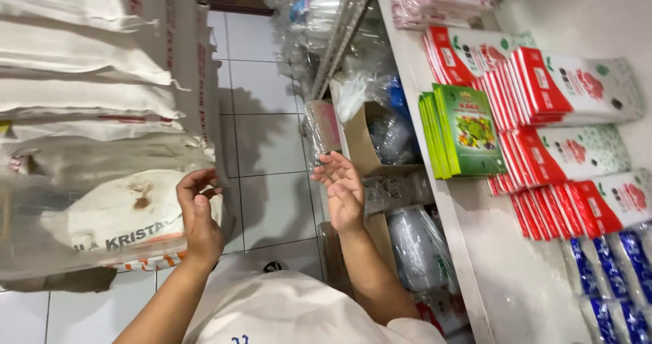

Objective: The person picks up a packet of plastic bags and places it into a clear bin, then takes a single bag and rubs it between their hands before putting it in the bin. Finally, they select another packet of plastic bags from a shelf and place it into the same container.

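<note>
Head view showed the left hand [199, 215] half-curled and empty against a clear bag [95, 208] over the sacks [81, 79]; the right hand [341, 193] was spread, empty, near the shelf [435, 201]; nothing was gripped yet; green packets [468, 130] sat untouched.

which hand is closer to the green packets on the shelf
Right. The right hand is raised open, just left of and below the green packets, beside the shelf edge. The left hand is far to their left, by the clear-wrapped sack.
</note>
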